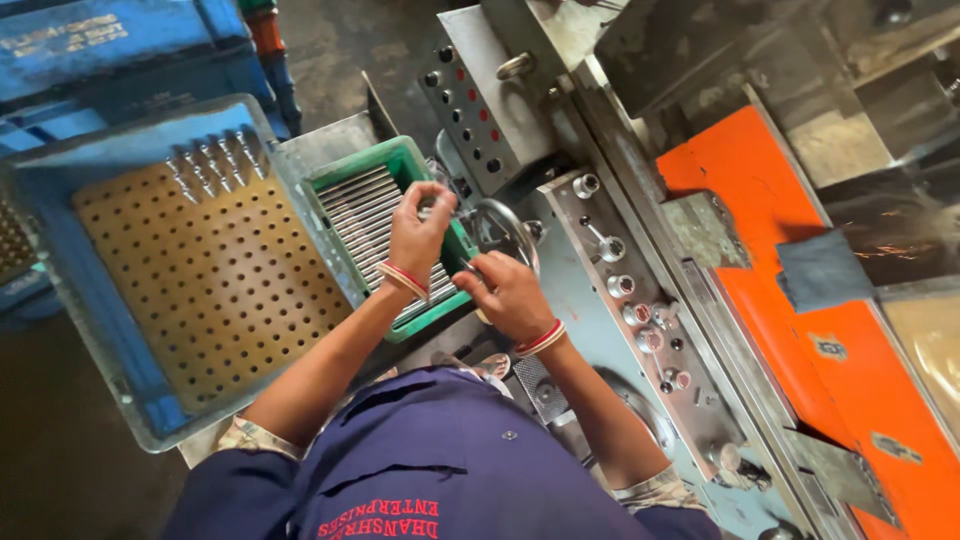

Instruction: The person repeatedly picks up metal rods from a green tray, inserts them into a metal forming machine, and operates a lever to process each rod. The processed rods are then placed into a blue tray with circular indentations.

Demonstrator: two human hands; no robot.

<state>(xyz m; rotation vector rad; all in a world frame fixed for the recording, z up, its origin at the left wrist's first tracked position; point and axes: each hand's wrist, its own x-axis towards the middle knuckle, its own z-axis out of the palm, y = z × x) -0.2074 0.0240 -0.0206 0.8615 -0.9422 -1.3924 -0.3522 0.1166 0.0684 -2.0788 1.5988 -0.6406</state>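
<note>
Pinched by left hand (418, 232) fingertips over green tray (398, 155), thin steel pin (432, 207) — stiff, light, likely slick; right hand (510, 293) closed on handwheel (507, 222) at three o'clock.

Lighting: even, moderately bright over the centre; source not visible, seems overhead. Floor (60, 440) at lower left falls to deep shade. Specular glare on the steel control panel (640, 300) and on the metal rods in the green tray (400, 155). The orange guard (780, 270) reads saturated. Soft shadows only. Wide-angle distortion: straight machine edges bow toward the frame borders. Upper right corner dark, slightly soft. Centre sharp; no motion blur noted.
</note>
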